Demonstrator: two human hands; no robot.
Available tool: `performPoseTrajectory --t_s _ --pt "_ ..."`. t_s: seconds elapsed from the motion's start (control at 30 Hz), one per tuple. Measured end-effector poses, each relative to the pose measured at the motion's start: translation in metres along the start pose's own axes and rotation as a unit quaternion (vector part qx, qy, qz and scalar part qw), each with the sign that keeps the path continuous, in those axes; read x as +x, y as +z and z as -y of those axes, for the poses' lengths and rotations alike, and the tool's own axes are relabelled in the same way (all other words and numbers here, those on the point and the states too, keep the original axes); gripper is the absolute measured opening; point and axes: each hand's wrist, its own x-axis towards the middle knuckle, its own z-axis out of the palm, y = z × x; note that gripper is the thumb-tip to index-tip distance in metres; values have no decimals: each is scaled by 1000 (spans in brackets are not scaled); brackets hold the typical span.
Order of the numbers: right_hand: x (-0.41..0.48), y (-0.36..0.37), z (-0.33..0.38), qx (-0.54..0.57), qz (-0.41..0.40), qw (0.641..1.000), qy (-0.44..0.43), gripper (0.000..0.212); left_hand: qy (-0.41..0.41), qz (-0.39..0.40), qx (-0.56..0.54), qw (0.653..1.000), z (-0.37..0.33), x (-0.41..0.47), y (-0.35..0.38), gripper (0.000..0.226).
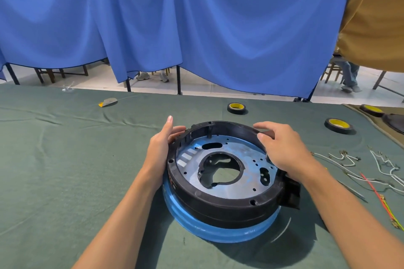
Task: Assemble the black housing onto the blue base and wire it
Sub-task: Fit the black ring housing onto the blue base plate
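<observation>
Black housing (225, 201) is seated on blue base (218, 231), mid-desk (65, 159) toward near edge | held between hands: left hand (161, 148) laid flat against left wall, right hand (282, 148) curled over right rim, equally near | ring is round, no long axis; open face upward, side block pointed toward right edge.

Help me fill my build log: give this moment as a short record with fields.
stage: black housing sits on the blue base; no wire is attached to it yet
left hand: straight fingers press the housing's left outer wall
right hand: fingers curled over the housing's right rim
wires: loose white, red and yellow-green, on the green tablecloth to the right, untouched
tape rolls: two black ones with yellow cores, beyond the housing
</observation>
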Motion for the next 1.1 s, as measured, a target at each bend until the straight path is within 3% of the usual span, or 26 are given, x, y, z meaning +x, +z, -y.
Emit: performPoseTrajectory --t_s 0.23,0.43,0.77,1.1 --pt "-6 0 7 -16 -58 997 38 32 -8 43 -24 999 -1 -1 -3 52" --pt "-13 -2 3 -37 -13 997 72 32 8 123 34 992 -8 -1 0 39" --pt "-13 1 2 -7 -6 997 72 32 18 102 24 994 -8 0 -1 42" --pt "-11 4 0 23 -28 996 84 30 13 104 51 993 -7 1 1 32"
